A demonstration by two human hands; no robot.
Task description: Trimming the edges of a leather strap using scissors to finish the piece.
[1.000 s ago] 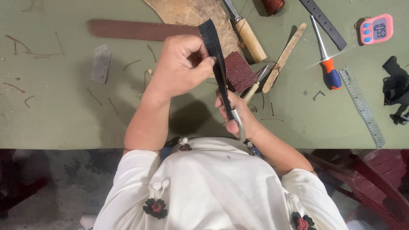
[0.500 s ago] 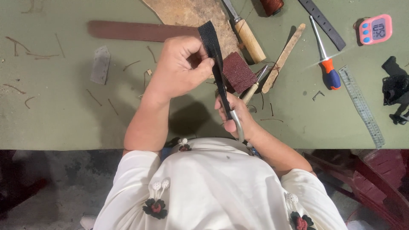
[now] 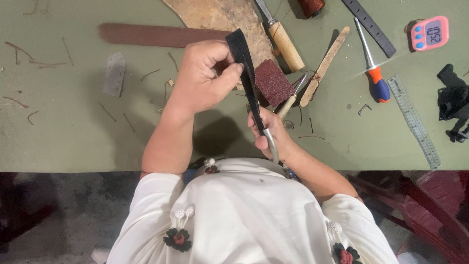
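Note:
A black leather strap (image 3: pixel 245 63) is held up over the green table (image 3: pixel 73 132), running from its free end at the top down toward my body. My left hand (image 3: pixel 202 78) pinches the strap near its upper end, fingers closed on it. My right hand (image 3: pixel 271 134) grips the strap's lower end, where a curved metal buckle piece (image 3: pixel 272 146) shows. A thin wooden-handled tool (image 3: pixel 291 98) lies just beside my right hand; whether the hand holds it is unclear.
On the table lie a brown leather strip (image 3: pixel 156 35), a tan leather piece (image 3: pixel 229 17), a dark red sandpaper block (image 3: pixel 272 82), a wooden-handled knife (image 3: pixel 283 41), a wooden stick (image 3: pixel 325 66), an orange-and-blue screwdriver (image 3: pixel 373 73), a steel ruler (image 3: pixel 414 120), a pink timer (image 3: pixel 430 33) and leather scraps.
My left hand has shifted slightly along the upper part of the strap. My right hand and the strap's lower end stay where they were.

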